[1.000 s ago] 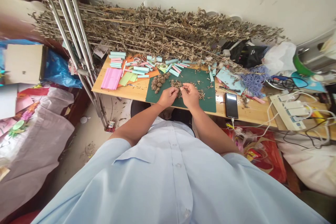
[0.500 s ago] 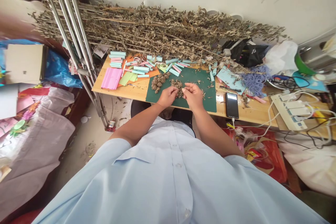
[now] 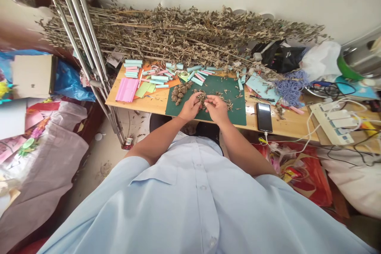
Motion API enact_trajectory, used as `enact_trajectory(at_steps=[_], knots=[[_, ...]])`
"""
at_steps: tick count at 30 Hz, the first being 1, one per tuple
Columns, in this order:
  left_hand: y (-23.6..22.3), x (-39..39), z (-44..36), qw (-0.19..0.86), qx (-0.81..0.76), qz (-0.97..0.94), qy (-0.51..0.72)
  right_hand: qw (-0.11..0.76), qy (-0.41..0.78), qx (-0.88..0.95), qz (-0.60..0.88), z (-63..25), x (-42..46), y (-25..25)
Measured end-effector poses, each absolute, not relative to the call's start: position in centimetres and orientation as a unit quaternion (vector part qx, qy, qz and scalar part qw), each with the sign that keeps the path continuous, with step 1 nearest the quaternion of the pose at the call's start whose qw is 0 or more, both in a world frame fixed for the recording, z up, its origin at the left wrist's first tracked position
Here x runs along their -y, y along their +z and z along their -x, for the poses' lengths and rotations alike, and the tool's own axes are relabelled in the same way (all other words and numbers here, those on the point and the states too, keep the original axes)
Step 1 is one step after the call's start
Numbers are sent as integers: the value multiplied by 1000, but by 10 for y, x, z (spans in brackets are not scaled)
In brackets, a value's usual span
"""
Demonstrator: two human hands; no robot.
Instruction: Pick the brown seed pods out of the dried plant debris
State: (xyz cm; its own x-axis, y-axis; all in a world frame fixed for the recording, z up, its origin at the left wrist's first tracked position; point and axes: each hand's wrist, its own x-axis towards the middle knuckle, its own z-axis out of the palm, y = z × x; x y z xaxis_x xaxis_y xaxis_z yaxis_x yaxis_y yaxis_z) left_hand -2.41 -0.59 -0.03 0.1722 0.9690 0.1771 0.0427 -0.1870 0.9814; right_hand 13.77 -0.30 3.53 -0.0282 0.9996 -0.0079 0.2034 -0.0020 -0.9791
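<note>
Above the front part of a green cutting mat [image 3: 178,111], my left hand [image 3: 190,108] curls its fingers round a clump of dried leaves [image 3: 201,97]. My right hand [image 3: 217,110] meets it from the right, thumb and forefinger pinched at the clump's edge; whatever lies in that pinch is too small to make out. Left of my hands sits a heap of brown balls of packed dried leaf [image 3: 180,93]. Loose leaf crumbs [image 3: 229,105] are scattered on the mat beyond and beside my right hand.
Dried plant stalks [image 3: 184,35] lie along the wall behind. Rolled paper tubes [image 3: 159,77] and a pink paper stack [image 3: 127,89] lie at left, near metal crutches [image 3: 86,39]. To the right are a charging phone [image 3: 264,117], purple cord [image 3: 293,89] and a power strip [image 3: 331,123].
The leaf pile lay on the mat between my hands; now my left fingers are round a clump of it. My right hand has moved slightly back and forth. The view has shifted a little.
</note>
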Motion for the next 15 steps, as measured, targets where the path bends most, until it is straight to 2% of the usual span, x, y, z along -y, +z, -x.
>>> enact_trajectory(at_steps=[15], knots=[[4,6,25,480,-428,-611,461,432,466,555,537,-129,-9,36]])
